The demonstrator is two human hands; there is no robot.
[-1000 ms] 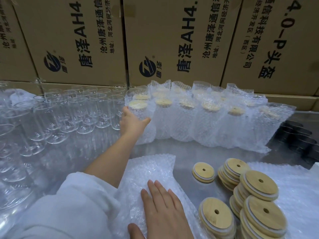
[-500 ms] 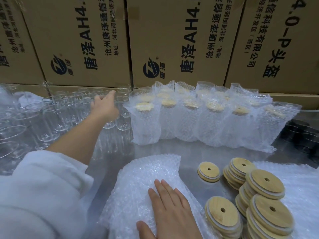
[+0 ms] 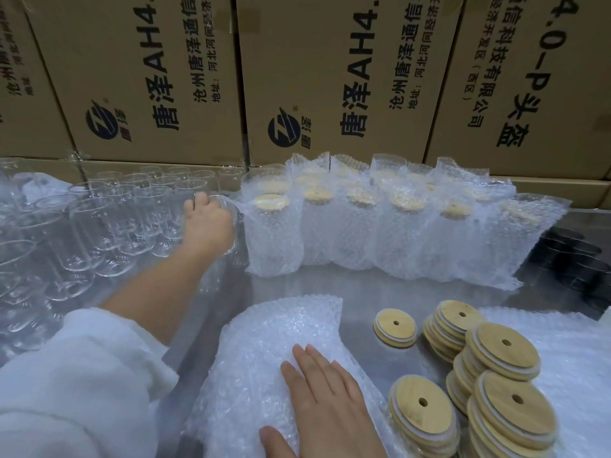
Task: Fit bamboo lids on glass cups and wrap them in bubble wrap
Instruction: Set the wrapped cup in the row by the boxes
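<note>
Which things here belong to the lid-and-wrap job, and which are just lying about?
Job: clear glass cup gripped by left hand; other bare glass cups; clear bubble wrap sheet under right hand; round bamboo lids; finished bubble-wrapped cups.
Lying about: brown printed cardboard boxes; black objects at right, unidentifiable.

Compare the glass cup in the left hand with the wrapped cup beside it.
The glass cup is bare; the wrapped cup is sheathed in bubble wrap. The glass cup has no lid; the wrapped cup carries a bamboo lid. The left hand grips the glass cup's rim; nothing holds the wrapped cup. Both are upright, side by side.
</note>
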